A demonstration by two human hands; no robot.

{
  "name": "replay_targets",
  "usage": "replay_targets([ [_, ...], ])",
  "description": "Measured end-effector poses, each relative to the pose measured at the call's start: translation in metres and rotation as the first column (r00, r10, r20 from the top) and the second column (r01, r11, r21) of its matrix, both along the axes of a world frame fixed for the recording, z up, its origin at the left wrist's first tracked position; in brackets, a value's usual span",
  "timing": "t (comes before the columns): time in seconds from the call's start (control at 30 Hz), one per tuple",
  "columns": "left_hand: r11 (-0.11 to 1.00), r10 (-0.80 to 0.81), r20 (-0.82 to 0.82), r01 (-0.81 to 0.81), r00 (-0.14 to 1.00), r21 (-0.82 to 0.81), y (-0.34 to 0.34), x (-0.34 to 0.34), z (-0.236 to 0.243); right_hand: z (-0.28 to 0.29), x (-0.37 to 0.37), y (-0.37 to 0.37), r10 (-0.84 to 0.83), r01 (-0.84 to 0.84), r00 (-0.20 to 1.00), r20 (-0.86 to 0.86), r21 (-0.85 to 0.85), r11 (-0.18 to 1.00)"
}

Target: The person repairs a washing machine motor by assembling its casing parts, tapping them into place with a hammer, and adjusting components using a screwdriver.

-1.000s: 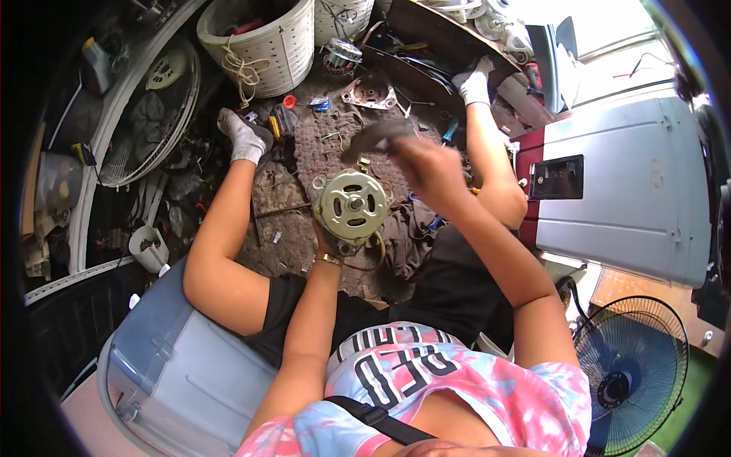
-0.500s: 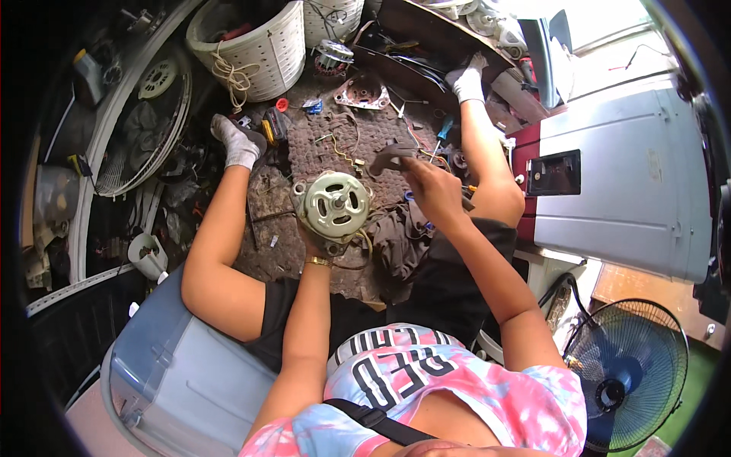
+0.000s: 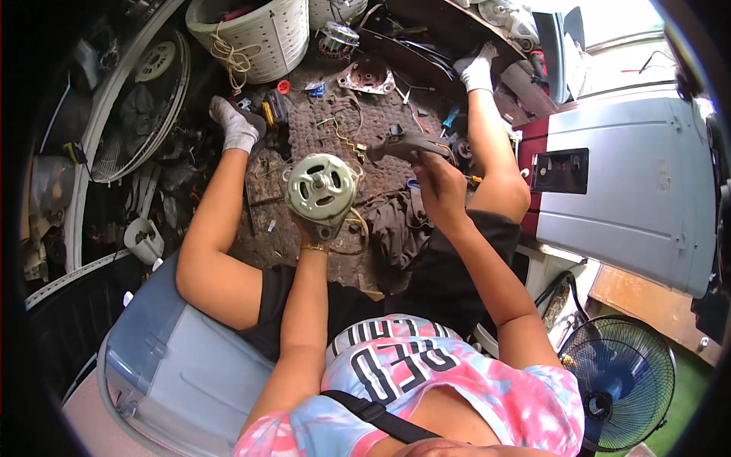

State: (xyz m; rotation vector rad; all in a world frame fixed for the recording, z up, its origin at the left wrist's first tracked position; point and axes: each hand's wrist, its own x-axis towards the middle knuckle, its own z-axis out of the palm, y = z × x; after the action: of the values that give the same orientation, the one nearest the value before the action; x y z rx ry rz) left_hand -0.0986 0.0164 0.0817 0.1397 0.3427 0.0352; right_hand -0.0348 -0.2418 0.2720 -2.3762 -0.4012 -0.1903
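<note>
Because motor (image 3: 321,188) blocks view, left grip (image 3: 312,231) mostly hidden.

Two bare hands (image 3: 311,228) (image 3: 444,194) are appearing, with one round pale-green metal motor (image 3: 320,188) and one dark grey hammer-like tool (image 3: 409,145). Two perforated white plastic baskets (image 3: 272,46) (image 3: 335,10) are showing, as are two white fabric socks (image 3: 237,129) (image 3: 479,71), one small red plastic ring (image 3: 283,87) and one round black wire-caged fan (image 3: 620,381).

left fingers (image 3: 303,225): mostly hidden under motor (image 3: 321,187) | white basket (image 3: 274,44): cut by top edge
</note>
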Motion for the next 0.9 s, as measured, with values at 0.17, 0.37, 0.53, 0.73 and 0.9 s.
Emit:
replay_targets([
  [0.17, 1.000, 0.027, -0.038, -0.027, 0.999, -0.007, 0.002, 0.001, -0.013, -0.023, -0.012, 0.009, 0.203, -0.221, 0.960, 0.191, 0.082, 0.972],
  [0.37, 0.999, 0.051, -0.093, -0.049, 0.994, 0.021, 0.008, 0.003, -0.023, -0.032, -0.031, -0.001, 0.119, -0.122, 0.991, -0.067, -0.049, 0.991],
  [0.53, 0.999, 0.048, -0.075, -0.046, 0.996, 0.025, 0.016, 0.008, -0.025, -0.037, -0.017, 0.030, 0.256, -0.283, 0.958, 0.128, 0.300, 0.911],
  [0.73, 0.997, 0.049, -0.054, -0.053, 0.997, -0.063, 0.004, 0.019, -0.036, -0.098, -0.001, -0.051, 0.407, -0.436, 0.892, -0.198, -0.135, 0.890],
  [0.9, 0.984, 0.176, -0.182, -0.169, 0.967, 0.056, 0.033, -0.005, -0.045, -0.175, -0.003, -0.044, 0.105, -0.334, 0.912, -0.396, -0.572, 0.749],
])
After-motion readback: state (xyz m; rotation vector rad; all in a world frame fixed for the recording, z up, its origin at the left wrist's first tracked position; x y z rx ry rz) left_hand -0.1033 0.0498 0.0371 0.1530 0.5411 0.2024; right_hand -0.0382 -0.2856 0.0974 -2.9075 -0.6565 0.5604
